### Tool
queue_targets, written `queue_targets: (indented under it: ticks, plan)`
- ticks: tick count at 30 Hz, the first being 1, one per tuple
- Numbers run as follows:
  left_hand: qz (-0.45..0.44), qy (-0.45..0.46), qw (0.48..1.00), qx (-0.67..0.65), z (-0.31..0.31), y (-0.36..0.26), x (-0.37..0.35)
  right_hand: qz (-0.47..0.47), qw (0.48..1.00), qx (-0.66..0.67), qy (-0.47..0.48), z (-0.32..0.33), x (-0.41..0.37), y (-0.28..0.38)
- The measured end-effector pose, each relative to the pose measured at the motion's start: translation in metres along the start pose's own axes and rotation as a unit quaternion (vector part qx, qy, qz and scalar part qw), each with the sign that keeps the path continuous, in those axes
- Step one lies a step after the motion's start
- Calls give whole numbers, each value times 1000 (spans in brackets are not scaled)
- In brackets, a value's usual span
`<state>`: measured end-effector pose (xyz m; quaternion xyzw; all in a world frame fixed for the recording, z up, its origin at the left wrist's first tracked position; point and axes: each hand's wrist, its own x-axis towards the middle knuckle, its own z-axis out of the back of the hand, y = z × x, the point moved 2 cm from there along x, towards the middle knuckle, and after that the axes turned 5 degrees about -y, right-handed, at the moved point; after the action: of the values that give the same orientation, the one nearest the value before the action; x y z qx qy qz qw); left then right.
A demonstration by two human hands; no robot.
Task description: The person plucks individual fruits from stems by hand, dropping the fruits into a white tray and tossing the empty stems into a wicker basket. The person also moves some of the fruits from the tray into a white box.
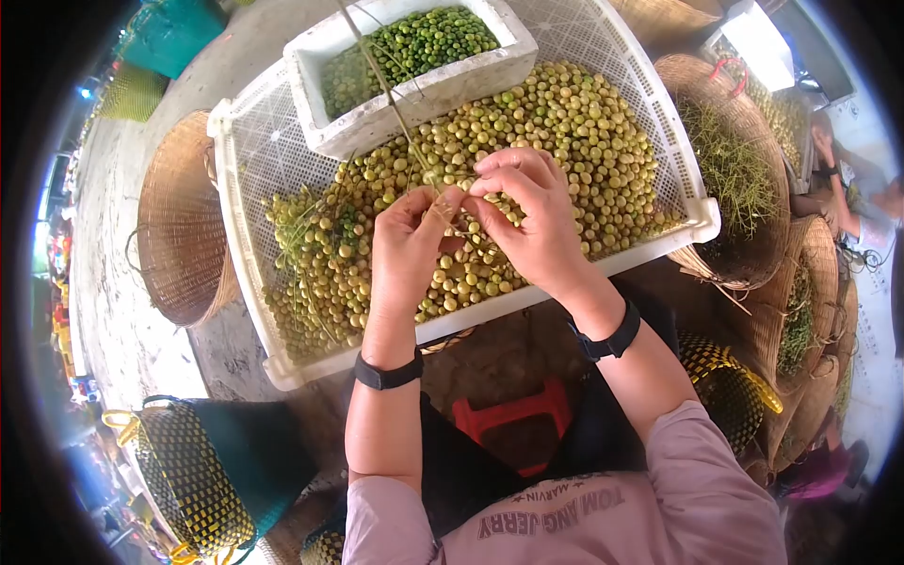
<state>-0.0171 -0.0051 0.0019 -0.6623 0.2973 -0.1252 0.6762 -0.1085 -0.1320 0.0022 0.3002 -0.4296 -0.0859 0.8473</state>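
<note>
A long thin fruit stem (391, 99) rises from between my hands toward the top of the view. My left hand (405, 245) pinches its lower end, thumb against forefinger. My right hand (532, 217) is closed just beside it, thumb and forefinger together near the stem's end; what sits in those fingertips is hidden. Beneath both hands lie many loose yellow-green round fruits (589, 151) in a white plastic crate (247, 273). Stems with small fruits (306, 235) lie at the crate's left side. A white foam box (424, 104) of smaller, darker green fruits rests on the crate's far side.
A wicker basket (179, 226) leans left of the crate. More wicker baskets (725, 141) with green stems stand on the right. Yellow-and-black woven baskets (188, 471) are nearby, and a red stool (518, 410) is below. Another person's arm (833, 179) shows at far right.
</note>
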Motion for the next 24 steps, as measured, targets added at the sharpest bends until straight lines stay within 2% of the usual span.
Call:
queue_targets:
  ticks: [4,6,8,10,12,14,17,19,20,22,24]
  plan:
    - [7,16,1000,12,3,-1,-1,14,999,-29,-15,6,2,5]
    - [-7,-39,999,-10,7,-6,1,2,998,16,-62,13,3,8]
    - [-20,-55,996,-65,19,-2,8,53,997,47,-36,24,5,30]
    - [-42,-84,989,-113,24,-4,12,48,987,131,74,23,-5,55]
    - [-55,-101,981,-154,32,1,17,5,929,215,301,7,-25,69]
    - [-67,-112,972,-194,37,4,19,8,883,100,459,-5,-53,68]
    - [-89,-110,949,-280,37,3,18,7,896,79,436,-10,-65,58]
    - [-92,-121,945,-290,32,0,17,-85,890,123,431,0,-50,53]
    - [-93,-133,941,-297,30,-1,16,-84,890,122,431,0,-42,52]
    - [-98,-144,942,-286,20,-3,11,-230,927,174,241,2,-24,41]
    - [-100,-152,944,-274,12,-3,6,-282,933,177,135,1,-19,35]
